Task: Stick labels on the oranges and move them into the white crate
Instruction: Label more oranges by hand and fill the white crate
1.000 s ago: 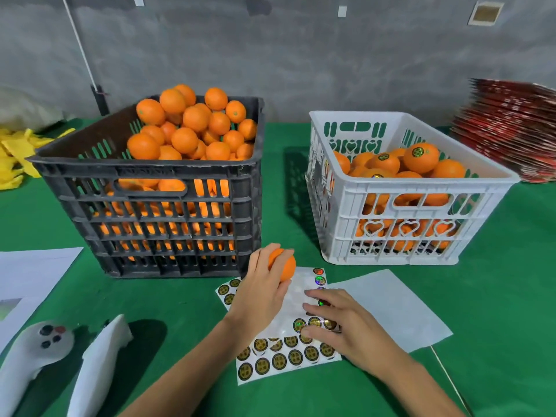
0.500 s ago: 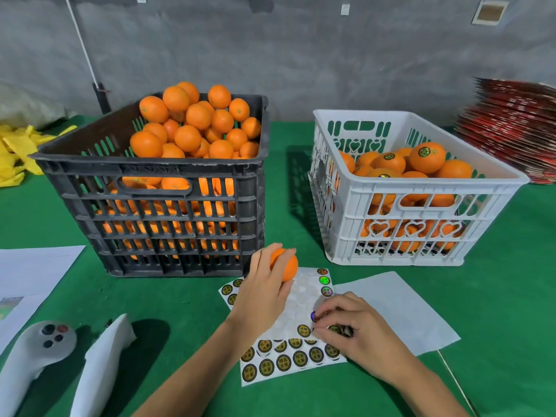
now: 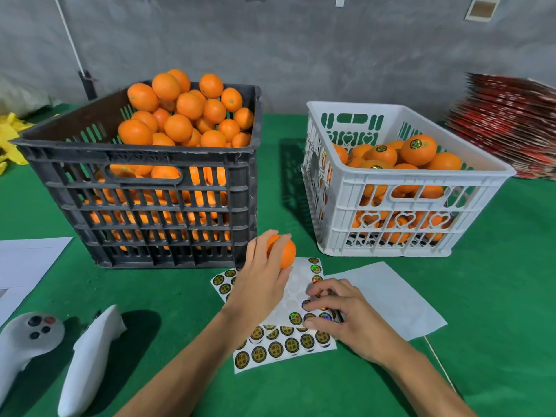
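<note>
My left hand [image 3: 261,281] grips an orange [image 3: 285,254] just above the label sheet [image 3: 282,347], in front of the black crate [image 3: 144,206]. That crate is heaped with unlabelled oranges [image 3: 186,109]. My right hand [image 3: 346,320] rests on the sheet with its fingers curled, the fingertips picking at a round label [image 3: 307,303] near the sheet's right edge. The white crate [image 3: 400,236] stands at the right and holds several labelled oranges [image 3: 418,150].
A blank white paper [image 3: 391,299] lies under the sheet's right side. Two white controllers [image 3: 30,338] lie at the front left, with white sheets [image 3: 27,260] behind them. Red flat cartons [image 3: 511,121] are stacked at the far right, yellow bags [image 3: 9,136] at the far left.
My right hand has curled its fingers and drawn a little back along the label sheet. The left hand keeps the orange in the same place.
</note>
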Demonstrator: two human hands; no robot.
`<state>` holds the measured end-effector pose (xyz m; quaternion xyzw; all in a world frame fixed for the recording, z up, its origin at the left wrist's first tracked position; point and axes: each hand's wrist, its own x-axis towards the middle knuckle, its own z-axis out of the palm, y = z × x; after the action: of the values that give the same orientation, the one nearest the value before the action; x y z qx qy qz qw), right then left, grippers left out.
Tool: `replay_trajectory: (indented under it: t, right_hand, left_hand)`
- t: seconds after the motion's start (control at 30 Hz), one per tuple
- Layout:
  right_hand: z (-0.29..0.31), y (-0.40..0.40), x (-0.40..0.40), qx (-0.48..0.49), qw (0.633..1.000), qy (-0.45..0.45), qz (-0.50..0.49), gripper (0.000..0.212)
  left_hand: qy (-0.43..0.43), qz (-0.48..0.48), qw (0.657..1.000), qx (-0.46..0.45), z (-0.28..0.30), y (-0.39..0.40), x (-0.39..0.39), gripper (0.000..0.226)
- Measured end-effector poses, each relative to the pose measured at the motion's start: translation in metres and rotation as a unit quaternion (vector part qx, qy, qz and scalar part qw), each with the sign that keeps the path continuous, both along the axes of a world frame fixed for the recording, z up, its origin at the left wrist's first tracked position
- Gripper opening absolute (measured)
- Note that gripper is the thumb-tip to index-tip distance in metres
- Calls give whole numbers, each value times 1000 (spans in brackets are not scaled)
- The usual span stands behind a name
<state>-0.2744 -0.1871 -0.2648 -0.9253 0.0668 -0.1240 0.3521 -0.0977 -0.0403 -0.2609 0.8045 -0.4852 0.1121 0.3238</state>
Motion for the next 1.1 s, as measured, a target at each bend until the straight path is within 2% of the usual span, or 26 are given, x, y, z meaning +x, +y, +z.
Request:
replay_trajectory:
  t: [0.1,0.23,0.33,0.57,0.77,0.83,0.97,1.1]
  right_hand:
    - [1,2,1,-28,1000,6,-10,39]
    - [0,-1,0,-67,997,42,-18,66]
    - [2,-4,1,-54,997,47,-3,70]
    - [6,-5,14,-141,990,-26,6,42]
    - [-2,-2,16,-207,970,-123,29,27]
    - [-2,-1,16,-252,955,-152,38,24]
    - [-2,0,17,-383,896,-218,49,18]
    - [-1,2,15,-437,862,-250,62,23]
  left_hand:
    - [43,-16,999,-16,-3,-1,-20,57]
    - [-7,-42,999,8,-7,1,-27,54]
    - [-16,-59,998,27,-6,1,-20,55]
    - [153,-63,985,-50,-9,2,-4,58]
    - [170,-66,982,-52,-12,2,-2,60]
    - [175,-63,981,-55,-12,1,-2,60]
    - [164,-64,983,-56,-13,1,-2,60]
    - [174,-62,981,-61,-14,1,-1,60]
